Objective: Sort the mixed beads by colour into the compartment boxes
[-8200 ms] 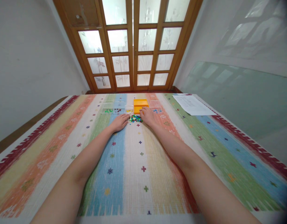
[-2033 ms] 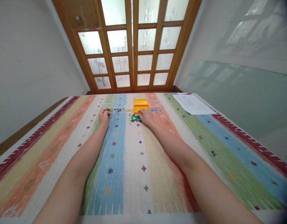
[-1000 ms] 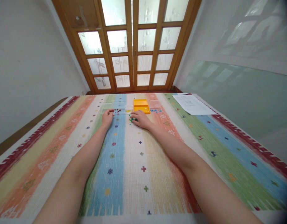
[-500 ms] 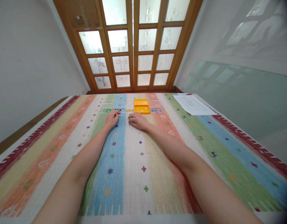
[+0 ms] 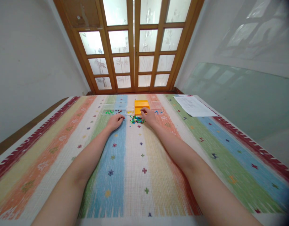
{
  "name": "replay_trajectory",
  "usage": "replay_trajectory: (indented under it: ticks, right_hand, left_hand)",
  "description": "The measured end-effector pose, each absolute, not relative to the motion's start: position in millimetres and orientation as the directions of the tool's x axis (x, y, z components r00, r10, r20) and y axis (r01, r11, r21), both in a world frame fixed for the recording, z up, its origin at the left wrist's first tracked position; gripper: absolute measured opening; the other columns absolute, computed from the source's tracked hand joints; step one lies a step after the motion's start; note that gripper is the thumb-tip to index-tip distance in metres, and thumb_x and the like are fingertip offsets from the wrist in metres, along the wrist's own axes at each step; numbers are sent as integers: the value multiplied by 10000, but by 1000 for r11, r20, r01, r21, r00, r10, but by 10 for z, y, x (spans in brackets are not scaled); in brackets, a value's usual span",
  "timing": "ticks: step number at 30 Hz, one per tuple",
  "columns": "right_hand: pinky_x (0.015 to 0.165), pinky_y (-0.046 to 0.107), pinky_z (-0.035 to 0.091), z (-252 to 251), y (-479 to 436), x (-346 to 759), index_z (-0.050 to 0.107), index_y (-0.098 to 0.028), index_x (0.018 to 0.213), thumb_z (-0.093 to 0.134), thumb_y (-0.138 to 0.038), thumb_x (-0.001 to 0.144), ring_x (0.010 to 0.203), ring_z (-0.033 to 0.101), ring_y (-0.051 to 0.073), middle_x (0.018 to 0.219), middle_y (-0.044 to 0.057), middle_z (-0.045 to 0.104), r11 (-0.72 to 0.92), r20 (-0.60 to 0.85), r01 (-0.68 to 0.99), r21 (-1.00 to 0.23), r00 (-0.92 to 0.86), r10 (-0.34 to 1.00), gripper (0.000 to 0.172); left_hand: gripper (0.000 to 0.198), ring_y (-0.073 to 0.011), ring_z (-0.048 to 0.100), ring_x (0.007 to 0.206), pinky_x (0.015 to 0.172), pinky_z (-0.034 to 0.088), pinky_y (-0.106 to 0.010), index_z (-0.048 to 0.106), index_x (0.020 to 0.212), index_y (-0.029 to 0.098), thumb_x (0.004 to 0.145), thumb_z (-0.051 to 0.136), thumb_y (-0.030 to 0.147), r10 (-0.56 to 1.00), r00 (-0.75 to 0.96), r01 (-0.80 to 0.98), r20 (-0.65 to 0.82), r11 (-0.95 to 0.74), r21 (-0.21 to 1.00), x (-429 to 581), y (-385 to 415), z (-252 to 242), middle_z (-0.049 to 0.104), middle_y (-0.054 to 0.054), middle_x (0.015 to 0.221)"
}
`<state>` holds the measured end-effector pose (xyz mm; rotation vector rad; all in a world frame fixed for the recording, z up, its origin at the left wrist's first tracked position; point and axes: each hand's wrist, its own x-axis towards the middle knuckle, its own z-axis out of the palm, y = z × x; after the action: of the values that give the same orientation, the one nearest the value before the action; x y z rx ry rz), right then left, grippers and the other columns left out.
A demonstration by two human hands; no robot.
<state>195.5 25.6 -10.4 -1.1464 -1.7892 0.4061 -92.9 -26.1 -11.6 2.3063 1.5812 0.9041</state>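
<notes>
My right hand (image 5: 149, 117) curls at the near part of the open yellow plastic box (image 5: 141, 103), with the heap of small multicoloured pieces (image 5: 136, 120) just left of it. Ahead of my curled left hand (image 5: 115, 122) sits a clear plastic box (image 5: 121, 104) of dark red pieces (image 5: 118, 111). From here I can't tell whether either pinches anything.

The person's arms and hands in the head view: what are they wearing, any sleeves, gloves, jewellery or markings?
The left arm and right arm are bare down to the picture's lower edge, no sleeve showing. Left hand and right hand are ungloved. No watch, bracelet or marking shows; thin rings would be too small to tell.
</notes>
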Motion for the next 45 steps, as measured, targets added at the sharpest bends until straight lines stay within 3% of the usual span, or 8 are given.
replay_trajectory:
  ticks: [7,14,26,35,39,42,45]
  right_hand:
    - [904,377,537,-182,430,2121,753,-202,1039,527,-252,913,920,685,224,1026,63,770,501,568,511,-699,-28,822,264]
    - [1029,434,524,-240,495,2166,780,-196,1129,506,-250,960,1093,708,265,1169,107,781,433,554,564,-703,53,831,326]
    - [1089,398,515,-283,515,2150,770,-177,1235,523,-265,980,1180,710,244,1262,104,763,384,512,576,-722,70,856,366]
    - [1146,477,458,-211,413,2114,621,-207,1447,581,-250,953,1257,655,273,1372,117,700,373,506,627,-684,40,862,498]
    - [1149,498,428,-104,308,2059,704,-192,1323,608,-241,953,1268,620,304,1352,140,696,472,572,656,-589,-73,817,385]
    - [1082,465,455,-24,185,1960,781,-225,1123,609,-271,977,1148,646,283,1168,106,756,615,572,615,-494,-302,762,231]
    - [1058,431,444,39,26,1816,794,-253,1043,637,-278,976,1114,642,259,1122,77,760,773,539,489,-404,-555,634,172]
  left_hand:
    - [294,-234,688,1020,981,533,-379,781,1030,212,952,499,243,895,277,780,350,-422,463,-903,-272,-101,773,-57,1070]
    - [289,-236,684,1033,987,533,-382,779,1049,213,952,509,251,889,298,782,348,-436,445,-912,-264,-116,772,-56,1076]
    - [291,-239,682,1028,991,530,-396,771,1036,209,963,496,269,876,322,771,360,-463,437,-911,-266,-124,761,-64,1058]
    - [301,-239,677,1025,991,531,-392,779,1038,207,965,494,272,882,320,775,347,-454,440,-887,-288,-84,754,-68,1055]
    - [295,-237,672,1024,997,526,-389,784,1017,216,959,499,268,886,318,781,336,-446,436,-882,-287,-76,752,-63,1056]
    - [295,-233,671,1022,999,525,-384,785,1022,216,958,503,268,886,317,780,337,-446,439,-882,-281,-81,750,-62,1052]
    - [298,-234,671,1008,992,528,-389,789,1026,212,957,503,267,885,319,778,339,-449,441,-886,-268,-91,745,-66,1045]
